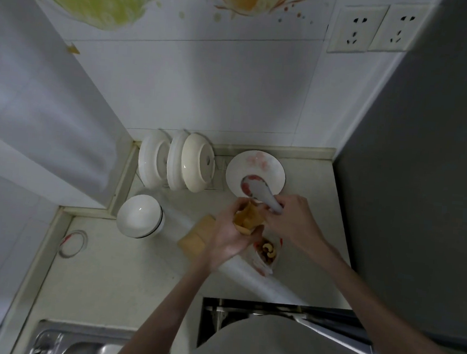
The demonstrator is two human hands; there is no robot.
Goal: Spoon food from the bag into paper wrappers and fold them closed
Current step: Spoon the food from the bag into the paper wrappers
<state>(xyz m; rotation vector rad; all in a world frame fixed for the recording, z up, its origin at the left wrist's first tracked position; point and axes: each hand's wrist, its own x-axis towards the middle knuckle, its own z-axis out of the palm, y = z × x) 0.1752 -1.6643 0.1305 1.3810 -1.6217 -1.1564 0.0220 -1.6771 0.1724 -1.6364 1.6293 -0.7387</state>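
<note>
My left hand [228,239] holds a tan paper wrapper [248,220] curled into an open cone above the counter. My right hand [290,223] grips the handle of a white ceramic spoon [259,191], whose bowl lies over the near edge of a white plate [266,165] with pink marks. Just below my hands lies the open food bag [265,253], showing cashews and dark red pieces. A stack of flat tan wrappers [195,239] rests on the counter left of the bag.
Several white plates [177,167] stand on edge in a rack by the wall. Stacked white bowls [140,215] sit left of the wrappers. A tape ring [72,243] lies far left, a steel sink [79,343] at bottom left, a dark appliance [421,191] on the right.
</note>
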